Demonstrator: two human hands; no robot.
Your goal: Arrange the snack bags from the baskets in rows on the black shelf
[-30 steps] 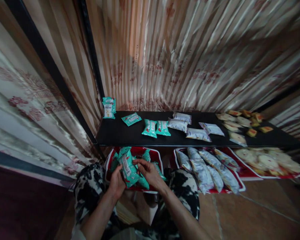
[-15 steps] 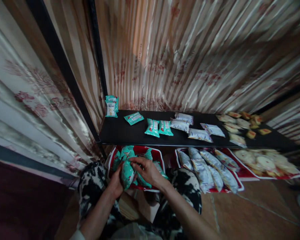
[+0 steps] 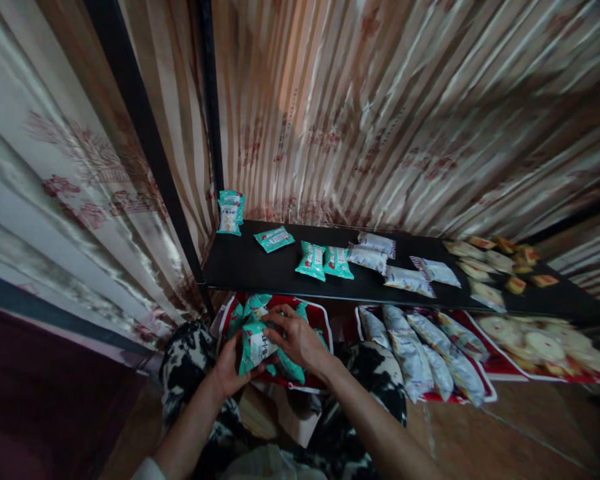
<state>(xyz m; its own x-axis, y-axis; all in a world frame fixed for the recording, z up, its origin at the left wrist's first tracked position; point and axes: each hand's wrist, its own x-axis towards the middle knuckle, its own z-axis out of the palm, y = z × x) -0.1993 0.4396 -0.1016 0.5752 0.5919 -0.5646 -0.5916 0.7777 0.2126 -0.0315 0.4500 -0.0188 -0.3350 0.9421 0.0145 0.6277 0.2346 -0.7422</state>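
My left hand [image 3: 229, 365] is closed around the side of a teal snack bag [image 3: 255, 347], whose white label with dark print faces up. My right hand [image 3: 296, 337] touches the same bag's right side with bent fingers, thumb and fingertips closed at its edge. Both hands are over a red basket [image 3: 329, 328] with a white rim, which holds several more teal snack bags [image 3: 291, 369]. On the black shelf just behind lie two teal bags [image 3: 311, 260] side by side, and another teal bag [image 3: 274, 239] lies flat to their left.
Two teal bags [image 3: 230, 212] stand against the shelf's left corner. Silvery-white packets [image 3: 409, 280] and wrapped pastries [image 3: 485, 293] lie farther right on the black shelf [image 3: 230, 263]. A second basket holds silvery bags [image 3: 405, 353]; a third holds round wrapped cakes [image 3: 545, 343]. Striped curtains [image 3: 330, 100] hang behind.
The teal bag in my hands has turned, so its printed label now shows. The view has shifted a little, moving the shelf and its goods slightly rightward in the picture.
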